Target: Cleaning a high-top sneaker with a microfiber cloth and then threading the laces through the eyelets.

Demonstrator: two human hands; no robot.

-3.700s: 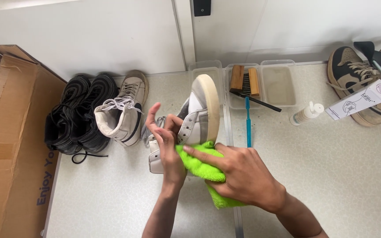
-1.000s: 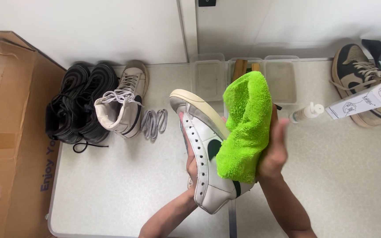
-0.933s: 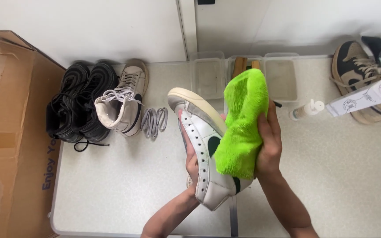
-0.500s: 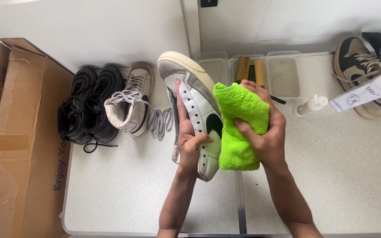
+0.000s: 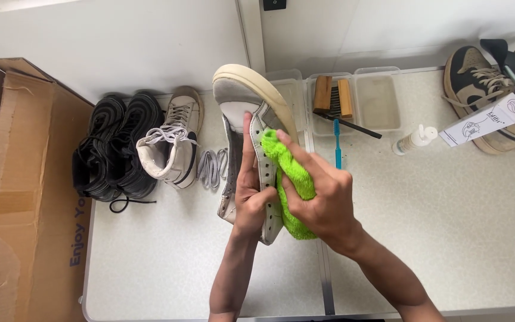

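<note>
My left hand grips a white high-top sneaker from underneath, holding it tilted above the table with its cream sole rim toward the wall. My right hand presses a bright green microfibre cloth against the sneaker's side. Most of the cloth is bunched under my right palm. The shoe's lace holes are bare.
The matching white sneaker and loose grey laces lie left, beside black sneakers and a cardboard box. Clear trays hold wooden brushes; a blue toothbrush, spray bottle and tan sneakers lie right.
The sneaker has been turned from showing its side with the dark mark to sole rim up. The cloth went from draped over my raised right hand to pressed against the shoe.
</note>
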